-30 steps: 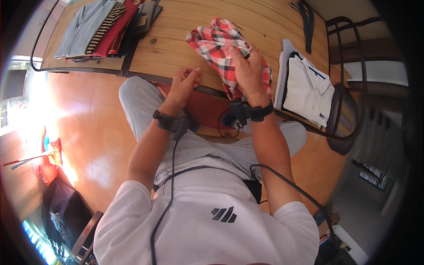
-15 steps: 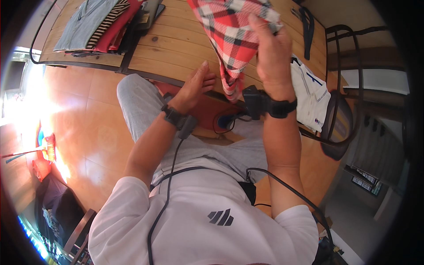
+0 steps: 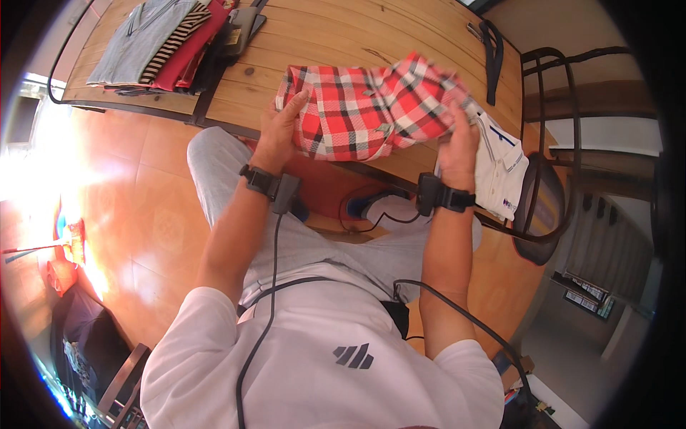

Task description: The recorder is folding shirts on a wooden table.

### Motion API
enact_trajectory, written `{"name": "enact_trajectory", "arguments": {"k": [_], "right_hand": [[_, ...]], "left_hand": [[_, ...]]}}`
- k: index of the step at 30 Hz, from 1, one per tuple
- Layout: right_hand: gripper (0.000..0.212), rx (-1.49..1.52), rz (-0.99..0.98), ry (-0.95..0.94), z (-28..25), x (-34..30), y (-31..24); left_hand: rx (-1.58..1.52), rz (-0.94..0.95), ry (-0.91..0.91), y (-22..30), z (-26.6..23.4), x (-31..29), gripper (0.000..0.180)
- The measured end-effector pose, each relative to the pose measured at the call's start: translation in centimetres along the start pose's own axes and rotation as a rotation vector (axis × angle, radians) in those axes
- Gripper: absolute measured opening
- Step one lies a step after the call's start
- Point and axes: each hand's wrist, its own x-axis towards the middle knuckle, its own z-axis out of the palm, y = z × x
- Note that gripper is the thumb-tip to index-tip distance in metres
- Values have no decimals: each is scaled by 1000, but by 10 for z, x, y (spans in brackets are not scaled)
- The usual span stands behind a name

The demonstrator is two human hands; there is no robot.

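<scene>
A red, white and black plaid shirt [image 3: 350, 111], bunched lengthwise, stretches between my two hands over the table's near edge. My left hand [image 3: 280, 132] grips its left end, thumb on top and the other fingers hidden behind the cloth. At the shirt's right end, my right hand [image 3: 459, 143] is closed on the fabric, its fingers slightly blurred. Just beside my right hand lies a folded white collared shirt [image 3: 500, 164] with dark trim, at the table's right front edge.
On the wooden table [image 3: 321, 32], a stack of folded clothes [image 3: 153, 46] sits at the far left, dark flat items next to it. A dark strap [image 3: 493, 61] lies at the far right. A black metal chair frame [image 3: 572, 143] stands on the right. Cables run from my wrist devices.
The plaid shirt, hanging from my right hand before, is now spread sideways. My left hand has moved up and left and taken hold of it; my right hand has come lower.
</scene>
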Motion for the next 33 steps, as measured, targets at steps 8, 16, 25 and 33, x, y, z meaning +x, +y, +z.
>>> {"name": "enact_trajectory", "arguments": {"k": [8,16,25,33], "right_hand": [[36,-87,258,227,-52,-30,65],[36,-239,96,299,-46,-48,62],[32,-1182,-378,154,-21,-42,50],[30,-1363,-364,-68,8,22,69]], "left_hand": [[283,-133,84,19,-10,7,31],[377,51,32,18,-22,28,32],[1434,560,278,14,-24,24,49],[1763,700,-242,-11,-4,21,63]]}}
